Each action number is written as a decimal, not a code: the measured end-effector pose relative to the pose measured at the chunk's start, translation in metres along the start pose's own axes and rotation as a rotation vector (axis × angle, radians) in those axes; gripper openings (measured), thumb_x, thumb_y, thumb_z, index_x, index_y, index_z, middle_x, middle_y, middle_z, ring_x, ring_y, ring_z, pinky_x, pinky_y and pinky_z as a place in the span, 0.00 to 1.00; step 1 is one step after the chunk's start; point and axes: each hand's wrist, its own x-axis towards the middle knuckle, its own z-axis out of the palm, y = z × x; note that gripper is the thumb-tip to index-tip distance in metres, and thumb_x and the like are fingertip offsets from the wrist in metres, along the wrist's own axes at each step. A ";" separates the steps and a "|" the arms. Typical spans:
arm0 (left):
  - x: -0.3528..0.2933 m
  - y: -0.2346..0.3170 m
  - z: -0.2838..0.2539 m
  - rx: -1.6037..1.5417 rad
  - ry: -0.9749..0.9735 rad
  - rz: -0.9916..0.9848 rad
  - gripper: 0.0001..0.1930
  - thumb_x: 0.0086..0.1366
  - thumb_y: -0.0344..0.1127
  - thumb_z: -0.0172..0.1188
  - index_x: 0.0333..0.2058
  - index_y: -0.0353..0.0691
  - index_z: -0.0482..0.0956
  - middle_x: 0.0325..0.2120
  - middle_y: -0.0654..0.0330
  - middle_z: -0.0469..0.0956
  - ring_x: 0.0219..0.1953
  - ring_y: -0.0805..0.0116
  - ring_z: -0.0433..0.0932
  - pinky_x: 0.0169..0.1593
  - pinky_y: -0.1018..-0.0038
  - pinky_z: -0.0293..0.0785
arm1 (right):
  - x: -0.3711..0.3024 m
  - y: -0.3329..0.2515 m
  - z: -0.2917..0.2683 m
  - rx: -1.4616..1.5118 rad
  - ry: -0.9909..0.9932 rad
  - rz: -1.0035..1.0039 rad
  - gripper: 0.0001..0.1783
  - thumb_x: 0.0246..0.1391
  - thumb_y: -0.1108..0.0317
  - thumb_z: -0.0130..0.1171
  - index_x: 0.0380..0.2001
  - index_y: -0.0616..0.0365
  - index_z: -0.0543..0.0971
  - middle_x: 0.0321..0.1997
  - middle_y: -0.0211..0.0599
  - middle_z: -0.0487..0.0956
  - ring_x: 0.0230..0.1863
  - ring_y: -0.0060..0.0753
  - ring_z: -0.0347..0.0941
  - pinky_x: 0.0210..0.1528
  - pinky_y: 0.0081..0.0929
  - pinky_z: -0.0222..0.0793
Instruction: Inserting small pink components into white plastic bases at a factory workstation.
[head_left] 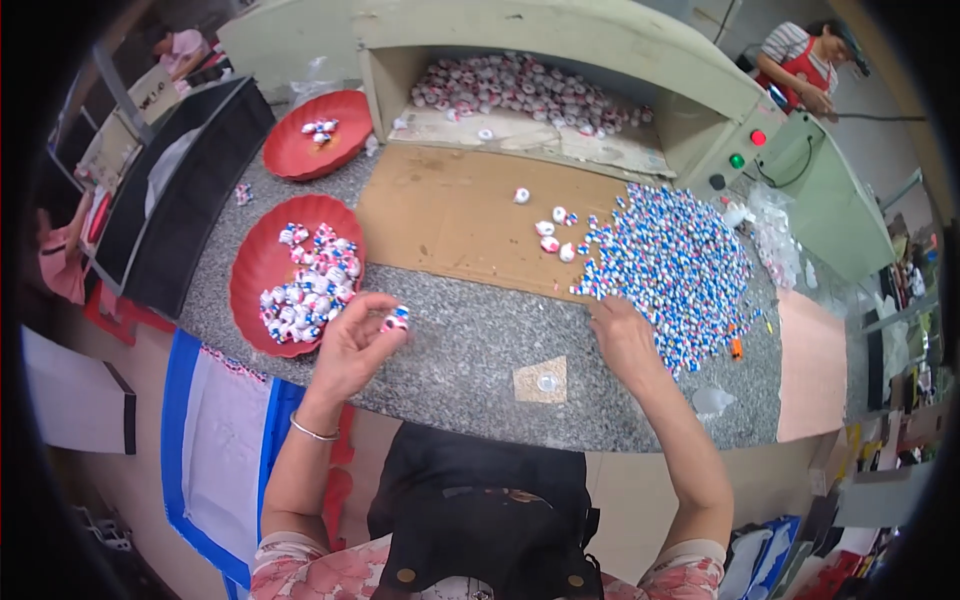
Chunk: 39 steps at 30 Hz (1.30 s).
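Note:
My left hand [352, 345] pinches a small painted figure [396, 319], white with red and blue parts, between thumb and fingers. Just beyond that hand, a red scalloped bowl [243, 270] holds many similar white, red and blue figures [305, 300]. My right hand [622, 335] is at the near left edge of a wide heap of tiny blue, white and red pieces [680, 260]. Its fingers are drawn together, pointing down; whatever is between them is hidden. A few white ball-shaped pieces [547, 229] lie left of the heap on a cardboard sheet [440, 215].
At the back, a pale machine opening [540, 125] holds many white and pink balls. A second red bowl [350, 150] stands far left. Near me lie a tan square with a small clear cup [547, 382], a clear bottle [712, 401] and an orange object [737, 347]. Other people sit beyond.

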 end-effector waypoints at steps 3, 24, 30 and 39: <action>0.011 0.023 -0.029 0.636 0.081 0.299 0.15 0.62 0.19 0.59 0.48 0.31 0.74 0.39 0.63 0.72 0.40 0.74 0.77 0.46 0.77 0.77 | 0.012 -0.003 0.002 -0.104 -0.096 -0.055 0.07 0.42 0.81 0.56 0.29 0.63 0.78 0.30 0.48 0.77 0.34 0.50 0.77 0.37 0.41 0.74; 0.248 -0.066 0.093 0.950 -0.128 0.435 0.21 0.56 0.32 0.62 0.50 0.36 0.75 0.50 0.43 0.73 0.52 0.43 0.74 0.57 0.56 0.70 | -0.083 -0.055 -0.004 0.230 0.163 0.211 0.11 0.49 0.77 0.63 0.39 0.58 0.81 0.36 0.40 0.80 0.38 0.42 0.76 0.45 0.35 0.67; 0.204 -0.051 0.098 0.293 -0.222 -0.009 0.14 0.66 0.31 0.57 0.49 0.35 0.74 0.39 0.59 0.77 0.39 0.69 0.77 0.44 0.72 0.75 | -0.072 -0.052 -0.016 -0.031 0.058 0.089 0.10 0.48 0.76 0.63 0.37 0.57 0.82 0.34 0.32 0.80 0.35 0.37 0.73 0.43 0.34 0.65; 0.000 -0.061 0.070 -0.247 -0.240 -0.108 0.14 0.64 0.22 0.58 0.48 0.35 0.75 0.42 0.62 0.75 0.43 0.77 0.74 0.46 0.79 0.73 | -0.084 -0.044 -0.009 0.366 0.092 0.257 0.09 0.50 0.75 0.64 0.37 0.61 0.83 0.34 0.44 0.82 0.37 0.45 0.78 0.41 0.33 0.73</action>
